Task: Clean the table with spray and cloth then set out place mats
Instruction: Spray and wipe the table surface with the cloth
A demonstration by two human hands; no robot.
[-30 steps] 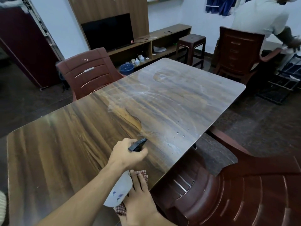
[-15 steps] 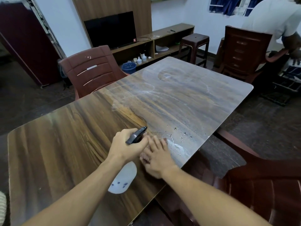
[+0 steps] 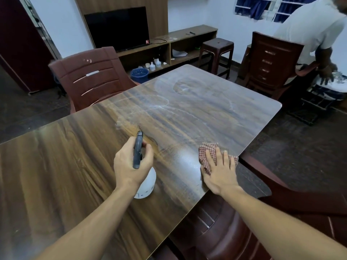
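A wood-grain table (image 3: 75, 166) fills the view, with pale wipe streaks and wet film across its far half. My left hand (image 3: 129, 166) grips a white spray bottle (image 3: 147, 184) by its dark trigger head, nozzle pointing away from me over the table's middle. My right hand (image 3: 219, 171) lies flat, fingers spread, pressing a red checked cloth (image 3: 206, 152) onto the tabletop near the right edge. Most of the cloth is hidden under the palm. No place mats are in view.
Maroon plastic chairs stand at the far left (image 3: 90, 76), far right (image 3: 270, 64) and right below me (image 3: 244, 231). A person in a white shirt (image 3: 309, 25) bends beside the far chair. A TV shelf (image 3: 169, 45), a stool (image 3: 217, 51) and a blue bucket (image 3: 139, 74) stand behind the table.
My right hand has slid the cloth from beside the bottle out to the table's right edge. My left hand with the bottle has stayed near the middle, its nozzle now pointing straighter ahead.
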